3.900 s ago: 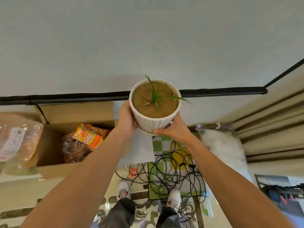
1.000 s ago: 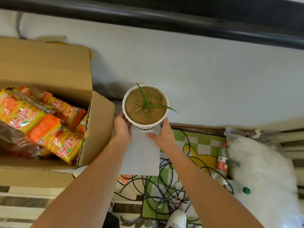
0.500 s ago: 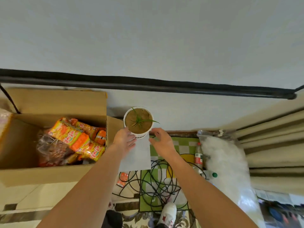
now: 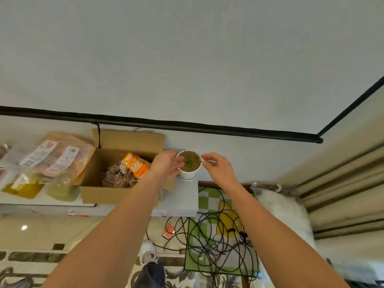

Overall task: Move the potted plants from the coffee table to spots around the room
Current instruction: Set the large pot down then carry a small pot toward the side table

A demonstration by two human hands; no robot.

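Note:
A white ribbed pot (image 4: 188, 173) with brown soil and a small green sprout stands upright on the right end of a white shelf (image 4: 180, 202), against the wall. My left hand (image 4: 167, 164) hovers just left of the pot, fingers spread, its fingertips at the rim. My right hand (image 4: 217, 166) is open a little to the right of the pot, apart from it. Neither hand holds the pot.
An open cardboard box (image 4: 116, 173) of orange snack packets sits left of the pot. Plastic food bags (image 4: 45, 161) lie further left. On the floor below are tangled black cables (image 4: 216, 240) on a green checked mat, a white bag (image 4: 284, 210), and curtains (image 4: 342, 183) at right.
The pot was carried in both hands and set down on the shelf beside the box. Both hands have since let go and drawn back, with the view pulling away.

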